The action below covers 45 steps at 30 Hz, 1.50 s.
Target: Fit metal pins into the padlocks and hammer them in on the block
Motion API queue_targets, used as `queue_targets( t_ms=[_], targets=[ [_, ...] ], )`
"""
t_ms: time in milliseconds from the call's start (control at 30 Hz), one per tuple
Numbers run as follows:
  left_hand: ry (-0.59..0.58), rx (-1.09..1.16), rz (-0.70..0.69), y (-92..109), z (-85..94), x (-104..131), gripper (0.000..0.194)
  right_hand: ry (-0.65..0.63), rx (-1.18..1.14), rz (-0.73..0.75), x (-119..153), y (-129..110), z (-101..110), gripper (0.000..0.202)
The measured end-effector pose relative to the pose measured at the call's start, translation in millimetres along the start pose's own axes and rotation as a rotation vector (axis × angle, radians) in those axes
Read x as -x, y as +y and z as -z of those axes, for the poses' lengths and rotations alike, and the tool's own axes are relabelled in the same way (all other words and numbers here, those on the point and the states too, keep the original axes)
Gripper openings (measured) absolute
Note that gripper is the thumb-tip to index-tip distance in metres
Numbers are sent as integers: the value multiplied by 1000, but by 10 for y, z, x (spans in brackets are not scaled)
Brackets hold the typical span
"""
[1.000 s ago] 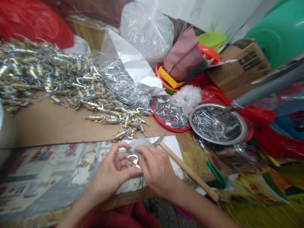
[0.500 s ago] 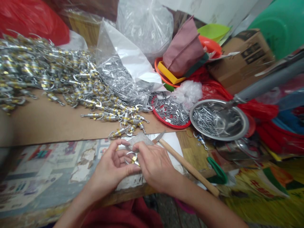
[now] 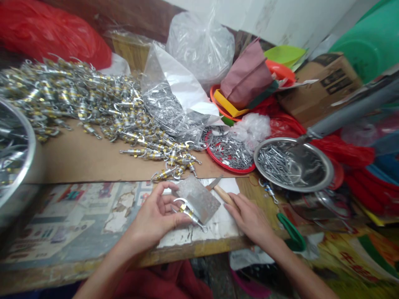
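Observation:
My left hand (image 3: 160, 211) pinches a hook fitting (image 3: 188, 211), a silver metal piece with yellow bands, an open curved hook at one end and a small ring at the other. The fitting is held at the near side of a flat grey metal block (image 3: 199, 195) on white paper. My right hand (image 3: 249, 216) is closed around the wooden handle of a hammer (image 3: 224, 196). The hammer's narrow, pointed dark head lies just beyond the block's right corner. Some right fingertips are hidden beneath the hand.
A heap of similar fittings (image 3: 81, 95) covers cardboard (image 3: 75, 160) behind. A steel basin (image 3: 23, 166) stands at left. Further right are a bag of small metal parts (image 3: 168, 106), a red plate (image 3: 229, 164), a steel bowl of pins (image 3: 328, 174) and a grey bar (image 3: 352, 104) above it.
My right hand has left the fitting, moved right and closed on the hammer handle. The fitting stays in my left hand, now fully visible. The view has shifted left, showing the steel basin.

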<state>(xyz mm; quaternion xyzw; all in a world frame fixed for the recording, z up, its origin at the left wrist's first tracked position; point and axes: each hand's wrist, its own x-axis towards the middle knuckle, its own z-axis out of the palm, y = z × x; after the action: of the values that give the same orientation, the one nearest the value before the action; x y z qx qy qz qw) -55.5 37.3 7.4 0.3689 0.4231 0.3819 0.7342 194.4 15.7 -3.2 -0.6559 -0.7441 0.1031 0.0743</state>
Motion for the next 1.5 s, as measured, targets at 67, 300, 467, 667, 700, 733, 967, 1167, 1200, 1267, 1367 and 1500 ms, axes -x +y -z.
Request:
queue_targets(
  t_ms=[67,300,467,667,700,733,967,1167,1200,1267,1367,1500],
  targets=[
    [-3,-7,-9,6,0,-1,58,70,-78,53,47,-66,76,25],
    [-3,-44,-22,19,-1,-2,59,104,-138,460,206,-469,561,52],
    [-4,-77,-43,-3,8,3,59,11,-104,461,247,-536,503,55],
    [7,-92,-47,8,11,-1,60,24,-147,408,310,-571,399,51],
    [11,-95,-53,16,6,-2,62,2,-175,398,306,-556,382,51],
    [23,-105,-58,26,1,-1,61,-3,-214,374,290,-525,359,49],
    [105,-465,-68,44,25,28,17,78,-426,38,-71,-41,85,37],
    [109,-587,-222,7,54,20,8,232,58,6,-718,129,141,28],
    [104,-592,-247,-1,45,25,7,235,129,-26,-859,153,172,27],
    [115,-595,-299,-17,17,47,7,191,195,-57,-1117,203,218,25],
    [171,-618,-365,-26,-23,95,9,137,228,-66,-1357,258,236,22],
    [234,-586,-383,-7,-47,118,11,135,250,-66,-1386,334,228,23]
  ],
)
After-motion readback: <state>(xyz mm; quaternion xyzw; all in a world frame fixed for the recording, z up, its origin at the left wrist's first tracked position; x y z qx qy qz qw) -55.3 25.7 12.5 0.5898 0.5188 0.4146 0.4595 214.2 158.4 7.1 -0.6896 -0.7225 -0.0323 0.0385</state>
